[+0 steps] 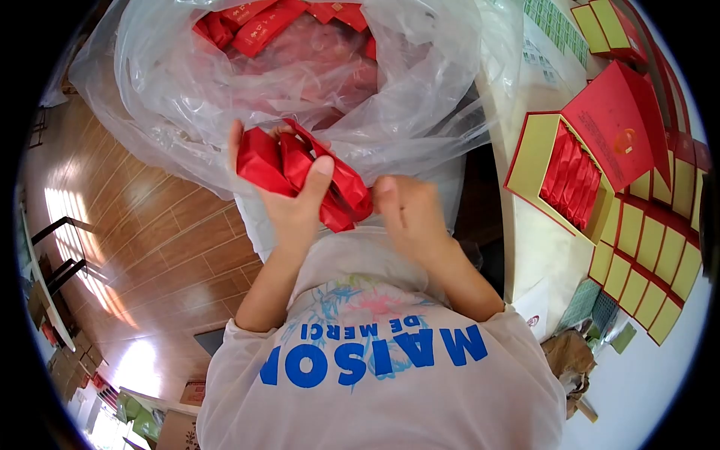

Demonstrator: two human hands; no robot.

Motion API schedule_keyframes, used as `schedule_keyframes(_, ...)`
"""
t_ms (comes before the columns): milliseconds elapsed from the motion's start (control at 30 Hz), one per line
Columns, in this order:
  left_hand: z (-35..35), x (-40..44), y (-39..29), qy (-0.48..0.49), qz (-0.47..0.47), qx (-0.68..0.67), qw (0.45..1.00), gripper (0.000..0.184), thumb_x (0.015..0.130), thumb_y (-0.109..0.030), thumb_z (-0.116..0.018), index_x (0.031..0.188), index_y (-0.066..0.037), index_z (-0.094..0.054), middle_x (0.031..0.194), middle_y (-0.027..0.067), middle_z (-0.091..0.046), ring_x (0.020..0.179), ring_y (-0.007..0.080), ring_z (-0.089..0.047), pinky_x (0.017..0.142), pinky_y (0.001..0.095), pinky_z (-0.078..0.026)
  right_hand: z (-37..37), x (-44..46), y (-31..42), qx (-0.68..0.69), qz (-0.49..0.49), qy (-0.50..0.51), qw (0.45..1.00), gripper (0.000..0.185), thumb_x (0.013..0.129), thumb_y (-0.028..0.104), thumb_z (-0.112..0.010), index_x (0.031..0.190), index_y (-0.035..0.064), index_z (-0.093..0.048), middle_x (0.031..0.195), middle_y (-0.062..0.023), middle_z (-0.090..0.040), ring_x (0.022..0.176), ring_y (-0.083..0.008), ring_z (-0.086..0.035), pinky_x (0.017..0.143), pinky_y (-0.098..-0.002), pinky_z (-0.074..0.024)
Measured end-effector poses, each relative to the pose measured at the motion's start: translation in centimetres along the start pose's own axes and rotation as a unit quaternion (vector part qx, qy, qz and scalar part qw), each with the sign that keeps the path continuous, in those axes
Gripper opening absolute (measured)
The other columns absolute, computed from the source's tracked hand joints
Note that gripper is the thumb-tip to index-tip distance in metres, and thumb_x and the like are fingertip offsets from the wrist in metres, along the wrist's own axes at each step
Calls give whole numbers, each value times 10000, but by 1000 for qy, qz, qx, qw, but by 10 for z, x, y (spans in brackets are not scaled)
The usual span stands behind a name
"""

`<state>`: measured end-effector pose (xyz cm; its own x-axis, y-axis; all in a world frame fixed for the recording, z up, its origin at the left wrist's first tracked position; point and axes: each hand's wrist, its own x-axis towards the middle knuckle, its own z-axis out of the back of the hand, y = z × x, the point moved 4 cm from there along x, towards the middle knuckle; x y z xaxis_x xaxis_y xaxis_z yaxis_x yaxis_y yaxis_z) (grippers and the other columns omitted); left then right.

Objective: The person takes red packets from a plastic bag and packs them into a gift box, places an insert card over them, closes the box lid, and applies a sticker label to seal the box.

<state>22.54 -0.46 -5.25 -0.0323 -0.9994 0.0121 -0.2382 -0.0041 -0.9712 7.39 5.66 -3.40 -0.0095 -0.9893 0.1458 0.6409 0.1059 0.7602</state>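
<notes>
Several shiny red packets (pixel 300 161) are bunched in my left hand (pixel 300 196), its thumb across their front and its fingers behind. They sit just over the near edge of a large clear plastic bag (pixel 420 112). My right hand (pixel 414 208) is closed, fingers curled, right beside the packets' right end. Whether it pinches a packet there is hidden. More red packets (pixel 262 26) with gold print lie inside the bag. On the right, an open red-and-gold box (pixel 534 157) holds a row of upright red packets (pixel 570 180), its red lid (pixel 619 124) tilted back.
A pale table (pixel 525 251) runs along my right side. Several yellow-sided red boxes (pixel 645 259) are stacked beyond the open box. Green-printed sheets (pixel 555 30) lie at the back right. A brown paper bag (pixel 568 360) is at lower right. Wooden flooring (pixel 165 225) stretches left.
</notes>
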Motion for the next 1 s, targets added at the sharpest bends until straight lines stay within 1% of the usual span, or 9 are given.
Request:
schedule_keyframes(67,1,0,2,12,88,-45,995,982,784,-75,-742,1466,-96,-36,1214,114,-429,968,211,-580,863,347,-491,12,0,-8,123,-144,17,982,258,953,219,-484,901,1,-612,760,-146,-636,698,-347,-619,655,-420,-483)
schedule_keyframes(200,-5,-21,18,142,191,-94,967,951,818,-117,-727,1475,-131,-41,1239,119,-439,1037,220,-575,893,360,-489,13,5,-3,231,-123,56,964,359,981,263,-469,1239,25,-544,1041,-196,-616,859,-306,-633,777,-372,-490)
schedule_keyframes(300,2,-40,31,189,189,31,963,875,841,-163,-713,1457,-129,-92,1293,129,-419,1192,232,-474,986,390,-419,-12,-15,-17,231,-81,176,954,535,982,312,-485,1451,92,-351,1244,-180,-503,1075,-298,-542,976,-357,-404)
schedule_keyframes(467,27,-86,53,169,303,-76,935,801,859,-183,-685,1441,-107,-140,1328,144,-404,1238,234,-432,1037,387,-359,-36,-56,-21,331,-164,219,903,570,999,293,-468,1487,84,-261,1395,-141,-417,1177,-201,-476,994,-321,-380)
schedule_keyframes(533,31,-90,52,230,285,-23,930,763,865,-194,-676,1430,-92,-173,1333,147,-408,1236,240,-435,1045,386,-347,-32,-61,-14,401,-264,222,849,569,991,309,-484,1486,118,-279,1224,-138,-457,944,-187,-520,801,-273,-454)
schedule_keyframes(667,23,-85,40,232,257,3,938,749,864,-228,-681,1416,-67,-201,1333,150,-414,1238,243,-431,1045,382,-345,-29,-61,-14,410,-257,201,852,556,976,289,-518,1461,97,-327,1240,-141,-484,923,-181,-519,817,-279,-449)
schedule_keyframes(733,16,-82,40,257,243,22,935,745,868,-251,-679,1414,-66,-206,1331,151,-415,1239,243,-430,1047,379,-343,-28,-60,-20,364,-168,126,907,520,956,256,-552,1413,67,-390,1239,-139,-517,985,-192,-535,865,-299,-450)
schedule_keyframes(800,0,-76,32,301,186,62,933,728,890,-360,-640,1409,-65,-223,1332,157,-413,1245,248,-423,1057,374,-329,-10,-57,-16,395,-173,65,900,452,938,225,-570,1329,31,-452,1204,-148,-557,1107,-239,-551,919,-334,-446)
schedule_keyframes(1000,-45,-82,28,380,226,89,893,600,949,-295,-557,1401,-45,-251,1385,162,-352,1283,255,-382,1084,376,-295,34,-88,-26,293,-174,23,940,465,932,225,-578,1350,75,-438,1184,-107,-558,909,-159,-576,749,-291,-476)
